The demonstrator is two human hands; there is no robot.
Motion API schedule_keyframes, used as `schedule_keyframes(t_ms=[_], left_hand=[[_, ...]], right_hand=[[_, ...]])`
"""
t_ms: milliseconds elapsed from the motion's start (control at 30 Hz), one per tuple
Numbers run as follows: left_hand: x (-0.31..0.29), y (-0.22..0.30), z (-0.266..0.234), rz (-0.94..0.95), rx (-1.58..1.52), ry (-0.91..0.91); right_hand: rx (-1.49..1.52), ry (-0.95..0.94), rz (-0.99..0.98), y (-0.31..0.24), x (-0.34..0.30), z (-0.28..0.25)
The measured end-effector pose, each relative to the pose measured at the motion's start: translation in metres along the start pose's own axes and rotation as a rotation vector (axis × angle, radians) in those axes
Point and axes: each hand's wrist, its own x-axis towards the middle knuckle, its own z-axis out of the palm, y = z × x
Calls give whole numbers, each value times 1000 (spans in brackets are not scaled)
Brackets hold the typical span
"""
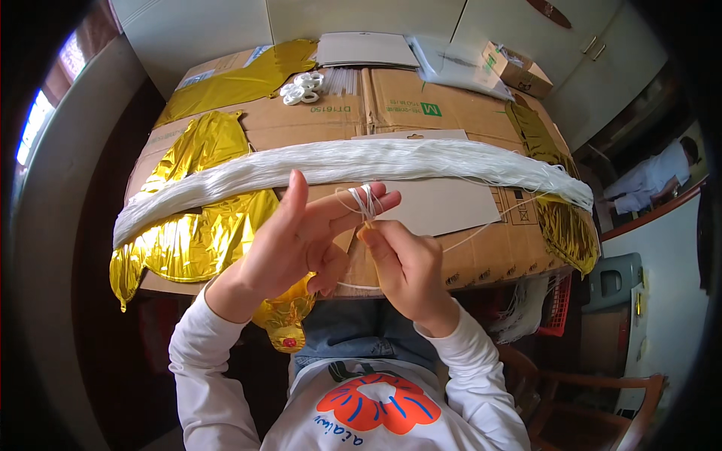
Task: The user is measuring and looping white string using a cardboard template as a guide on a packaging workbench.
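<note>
Pinches white cord [368, 201] between clamped thumb and fingers of the right hand [408, 264], bears its loops round two fingers of the left hand [292, 237] with thumb spread apart, by the near edge of the cardboard worktop [460, 116], before a white skein [361, 159] spanning left edge to right.

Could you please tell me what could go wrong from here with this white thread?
The white loops pass around extended fingers of the left grip; if the right grip, pinching their lower end, loosens, they might slip off.
The loose strand, leading toward the right part of the long white bundle, could snag or tangle if pulled.
The bundle's right end lies over gold foil near the edge of the cardboard, so a tug might drag it off.
</note>
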Motion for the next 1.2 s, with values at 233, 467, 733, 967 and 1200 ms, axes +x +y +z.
schedule_keyframes(t_ms=[233,467,733,967,1200], left_hand=[[-6,1,2,-149,958,-30],[3,-21,-14,118,-344,-192],[-5,-4,-2,-87,615,102],[-21,-2,-3,75,342,-231],[-13,-14,11,206,805,216]], right_hand=[[-153,-498,-200,3,28,-41],[268,-453,34,34,16,-18],[-315,-349,-273,-1,8,-27],[323,-507,-147,19,31,-39],[-313,-293,-286,-5,-3,-14]])
